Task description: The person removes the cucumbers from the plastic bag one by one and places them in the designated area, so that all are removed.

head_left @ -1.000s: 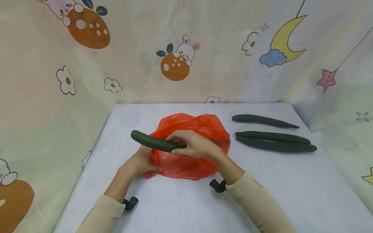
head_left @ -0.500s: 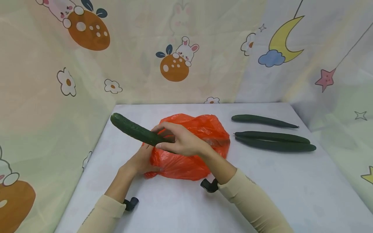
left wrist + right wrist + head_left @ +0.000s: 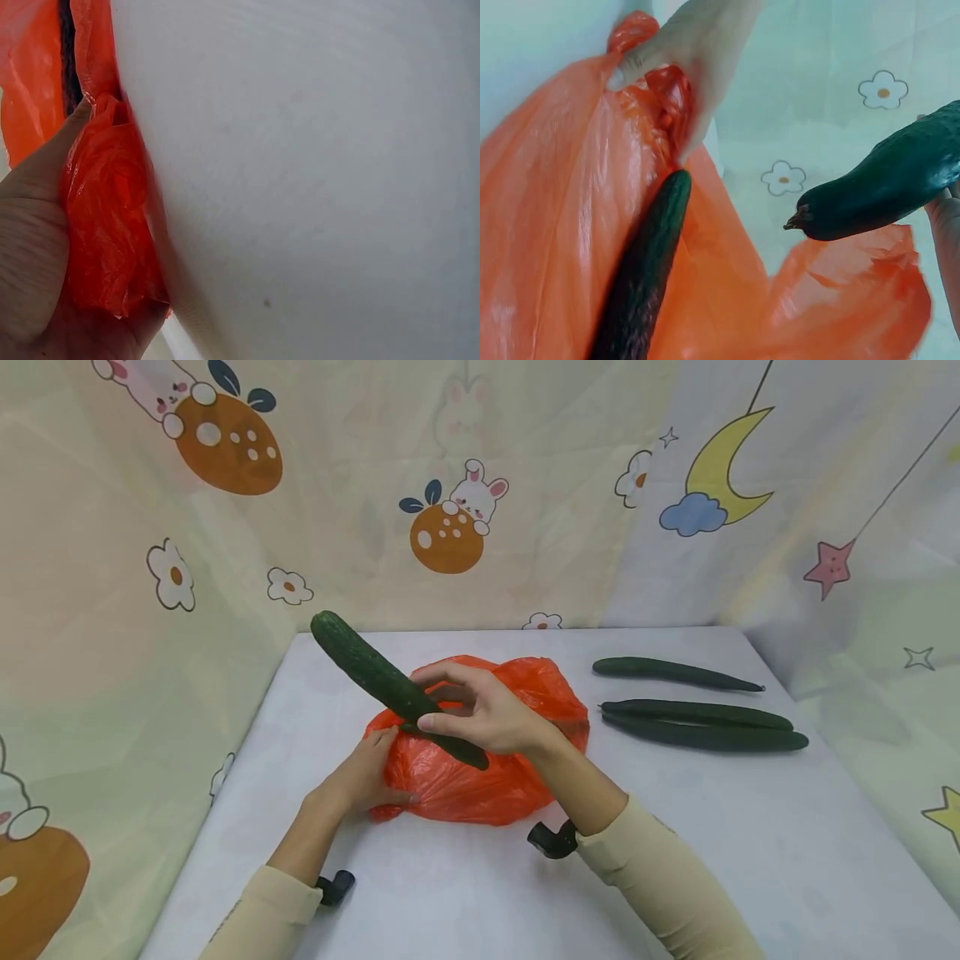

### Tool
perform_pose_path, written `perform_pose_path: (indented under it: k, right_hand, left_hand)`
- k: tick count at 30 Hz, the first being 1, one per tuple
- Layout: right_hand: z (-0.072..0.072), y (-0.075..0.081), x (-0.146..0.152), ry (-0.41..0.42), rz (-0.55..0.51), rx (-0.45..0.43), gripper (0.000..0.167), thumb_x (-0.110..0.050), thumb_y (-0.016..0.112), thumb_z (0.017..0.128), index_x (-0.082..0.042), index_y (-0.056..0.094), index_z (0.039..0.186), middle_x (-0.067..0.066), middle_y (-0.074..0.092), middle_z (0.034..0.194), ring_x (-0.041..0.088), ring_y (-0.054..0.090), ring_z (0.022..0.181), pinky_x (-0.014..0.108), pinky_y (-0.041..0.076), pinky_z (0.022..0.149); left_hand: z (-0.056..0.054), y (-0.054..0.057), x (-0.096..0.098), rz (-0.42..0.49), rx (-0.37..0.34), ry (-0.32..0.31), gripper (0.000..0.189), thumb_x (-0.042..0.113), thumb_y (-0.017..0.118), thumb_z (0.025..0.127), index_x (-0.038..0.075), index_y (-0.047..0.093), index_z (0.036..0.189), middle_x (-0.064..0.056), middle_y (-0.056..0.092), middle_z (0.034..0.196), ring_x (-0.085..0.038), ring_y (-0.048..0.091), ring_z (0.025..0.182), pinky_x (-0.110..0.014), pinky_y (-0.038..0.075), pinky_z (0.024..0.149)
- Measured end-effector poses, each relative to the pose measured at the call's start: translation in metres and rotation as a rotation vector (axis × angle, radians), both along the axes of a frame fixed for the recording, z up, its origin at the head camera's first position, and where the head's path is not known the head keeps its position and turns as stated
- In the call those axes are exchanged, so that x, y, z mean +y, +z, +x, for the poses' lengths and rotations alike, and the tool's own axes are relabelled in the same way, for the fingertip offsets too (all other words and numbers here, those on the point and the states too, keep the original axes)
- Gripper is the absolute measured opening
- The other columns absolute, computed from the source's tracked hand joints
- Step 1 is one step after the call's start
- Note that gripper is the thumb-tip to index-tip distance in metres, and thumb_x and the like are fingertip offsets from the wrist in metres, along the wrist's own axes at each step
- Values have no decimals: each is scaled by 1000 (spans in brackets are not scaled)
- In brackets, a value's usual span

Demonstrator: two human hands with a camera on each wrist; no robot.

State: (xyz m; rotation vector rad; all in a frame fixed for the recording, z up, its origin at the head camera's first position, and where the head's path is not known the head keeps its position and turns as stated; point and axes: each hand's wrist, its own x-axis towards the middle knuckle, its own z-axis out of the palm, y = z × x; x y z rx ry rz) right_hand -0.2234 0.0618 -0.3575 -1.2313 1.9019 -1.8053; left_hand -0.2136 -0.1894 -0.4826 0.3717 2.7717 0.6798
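Note:
My right hand point(image 3: 491, 714) pinches a dark green cucumber point(image 3: 367, 664) between thumb and fingers, holding it slanted above a red plastic bag point(image 3: 480, 797). The cucumber's far left end points up. In the right wrist view, the stem end of this held cucumber point(image 3: 877, 187) hangs clear of the plastic. Another cucumber point(image 3: 641, 277) lies within the bag, its tip close to my left hand point(image 3: 360, 777). That hand grips the bag's left side, and bunched plastic point(image 3: 112, 217) fills its palm in the left wrist view. The bag's inside is mostly hidden.
Three cucumbers lie on the white table point(image 3: 450, 893) to the right: one cucumber point(image 3: 675, 672) farther back, and a touching pair, the upper cucumber point(image 3: 697, 712) and the lower cucumber point(image 3: 705, 737). Printed cloth point(image 3: 360, 527) walls the back and sides.
My right hand has lifted the cucumber from the bag, first to the left and then tilting it more steeply, so its lower end now shows. The left hand has stayed at the bag.

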Motion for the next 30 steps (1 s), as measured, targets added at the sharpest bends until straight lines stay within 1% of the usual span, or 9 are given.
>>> perform_pose_path:
  k: [4,7,10,13,15,18,22,26,30]
  right_hand:
    - [3,2,16,7,-47,-12,43,3,69,94,-3,59,135,12,61,131,33,65,114,50,61,89]
    - [5,2,28,22,-95,-51,42,3,68,95,-1,58,135,17,60,132,41,64,114,53,60,90]
    - [8,1,41,19,-119,-92,41,-2,69,96,0,57,135,20,58,133,45,64,113,55,59,91]
    - [10,-1,56,-2,-117,-118,42,-7,71,96,-1,57,135,20,58,133,44,66,112,54,59,91]
    - [11,-3,65,-16,-117,-125,41,-6,71,97,-2,57,135,19,57,134,42,67,112,53,60,91]
    - [11,-4,81,-40,-122,-127,41,-6,70,97,-4,57,135,17,56,136,38,67,115,50,60,92]
    - [11,-4,101,-83,-103,-118,41,-6,69,98,-9,58,137,14,55,139,32,66,119,45,59,95]
    - [10,-7,117,-105,-78,-127,42,-4,68,98,-9,57,138,16,57,136,32,69,113,49,59,94]
    - [7,-14,132,-145,-69,-131,42,-1,66,98,-8,57,138,16,55,138,34,68,114,49,59,94]
  left_hand:
    - [0,2,1,9,-30,13,124,51,92,69,5,24,162,-18,36,160,-42,35,147,-64,48,104]
    - [0,4,2,0,-33,14,123,50,92,70,5,24,162,-18,36,160,-41,36,147,-64,49,104]
    - [1,5,2,-10,-20,-6,123,50,91,71,3,23,162,-19,35,160,-41,36,146,-63,48,104]
    - [1,5,2,-8,-17,-12,123,51,91,72,3,22,162,-20,34,160,-41,36,146,-62,49,103]
    - [2,4,2,-11,-20,-8,124,52,91,72,3,22,162,-20,33,161,-41,36,146,-62,49,104]
    - [3,3,2,-18,-18,-8,125,53,91,71,2,21,162,-20,32,161,-41,36,146,-62,47,107]
    - [3,1,2,-24,1,-19,126,55,90,71,1,22,162,-21,32,161,-42,37,145,-62,44,109]
    - [3,-1,1,-26,3,-16,126,56,90,71,0,22,162,-21,32,161,-42,37,145,-62,44,109]
    - [3,-1,1,-27,6,-17,125,54,90,71,0,22,161,-22,31,161,-42,36,146,-63,45,109]
